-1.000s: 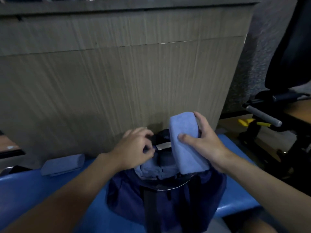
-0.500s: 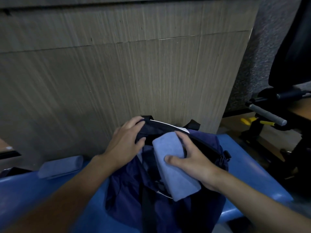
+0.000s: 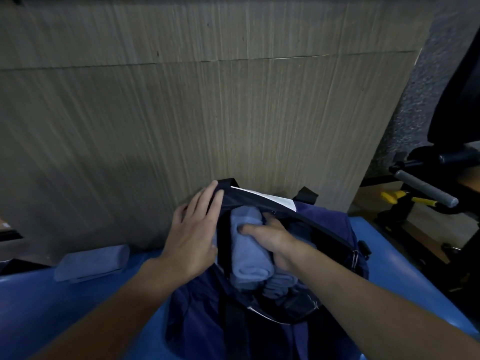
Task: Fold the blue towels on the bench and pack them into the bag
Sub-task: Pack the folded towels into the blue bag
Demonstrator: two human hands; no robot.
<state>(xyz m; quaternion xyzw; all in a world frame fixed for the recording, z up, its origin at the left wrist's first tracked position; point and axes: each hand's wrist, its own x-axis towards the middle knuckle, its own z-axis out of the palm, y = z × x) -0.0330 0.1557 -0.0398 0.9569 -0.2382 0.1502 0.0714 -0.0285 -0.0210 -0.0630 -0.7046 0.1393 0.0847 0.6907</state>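
Blue bench [image 3: 65, 307] abuts wood-grain panel [image 3: 181, 113] beyond fingertips. Right hand [image 3: 272, 242] grips rolled towel [image 3: 249, 255], now lowered into bag [image 3: 335, 229]; left hand [image 3: 192, 242], fingers extended, presses its rim.

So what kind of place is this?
Probably a gym, though I can't be certain. There's a padded blue bench, a grey foam-covered bar on a black machine at the right, and a navy sports bag holding a rolled blue towel.
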